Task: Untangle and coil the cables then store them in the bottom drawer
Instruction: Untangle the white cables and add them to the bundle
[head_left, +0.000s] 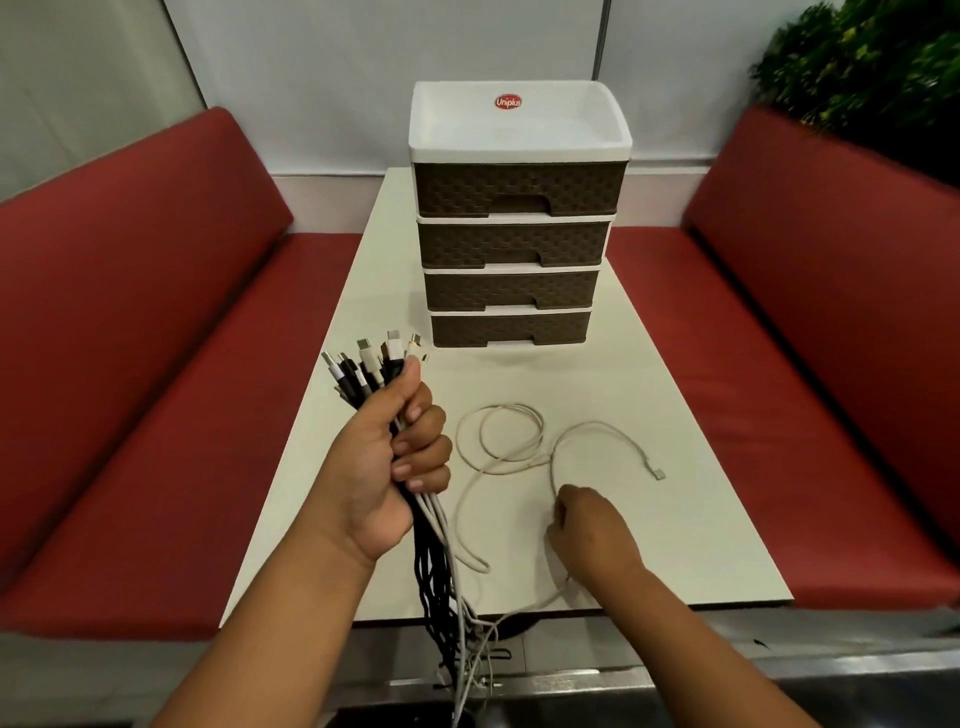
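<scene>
My left hand (384, 467) grips a bundle of black and white cables (371, 371), plugs fanned out above the fist, tails hanging below it past the table (675, 415) edge. My right hand (592, 530) pinches a loose white cable (511, 441) looping just beyond its knuckles. All four drawers are closed; the bottom drawer (511, 328) sits well beyond both hands.

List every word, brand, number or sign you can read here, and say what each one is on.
"Uniplus": white lettering on a red oval sticker, stuck on the inside back wall of the white top tray of the drawer unit.

Nothing else reads: the brown drawer fronts carry only a woven pattern, and the cable plugs held in the left hand show no legible marking.
</scene>
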